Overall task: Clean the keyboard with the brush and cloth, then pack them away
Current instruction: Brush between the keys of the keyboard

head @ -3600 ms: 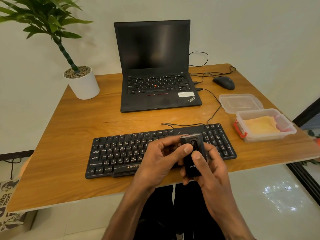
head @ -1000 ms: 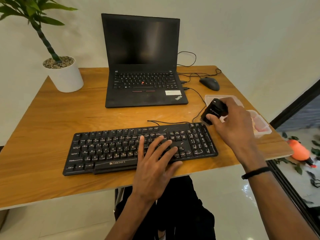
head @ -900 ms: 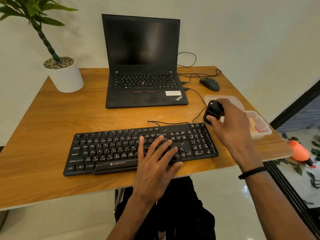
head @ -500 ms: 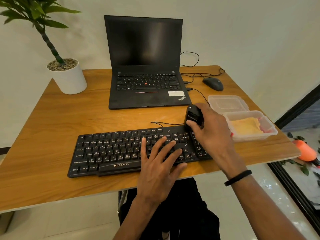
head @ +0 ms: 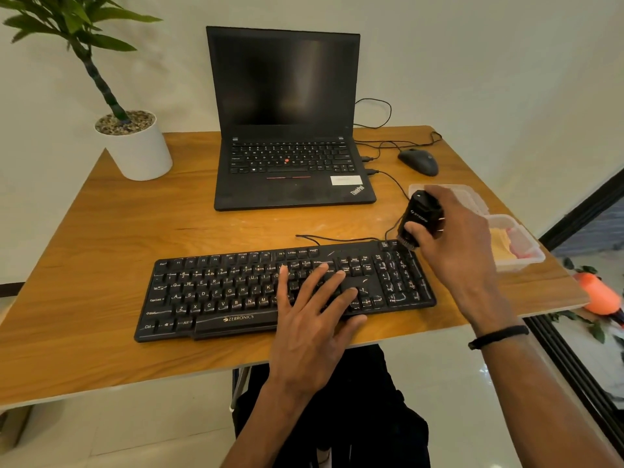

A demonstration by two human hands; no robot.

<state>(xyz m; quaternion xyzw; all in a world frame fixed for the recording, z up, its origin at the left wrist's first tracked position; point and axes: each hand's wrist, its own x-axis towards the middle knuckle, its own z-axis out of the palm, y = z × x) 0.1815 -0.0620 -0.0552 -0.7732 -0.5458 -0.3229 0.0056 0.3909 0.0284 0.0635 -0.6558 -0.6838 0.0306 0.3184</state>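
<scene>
The left hand (head: 314,319) lies flat and spread on the keyboard (head: 236,292), holding it steady. The right hand (head: 452,238) grips the brush (head: 418,219) at the far right corner. Sweep softly between keys.

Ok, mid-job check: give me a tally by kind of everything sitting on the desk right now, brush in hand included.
Keyboards: 1, the black keyboard under the left hand
Brushes: 1, the brush held by the right hand
Laptops: 1, laptop
Mice: 1, mouse
Plastic containers: 1, container holding the yellow cloth
Lids: 1, lid
Potted plants: 1, plant pot
Total: 8, counting the cloth
</scene>
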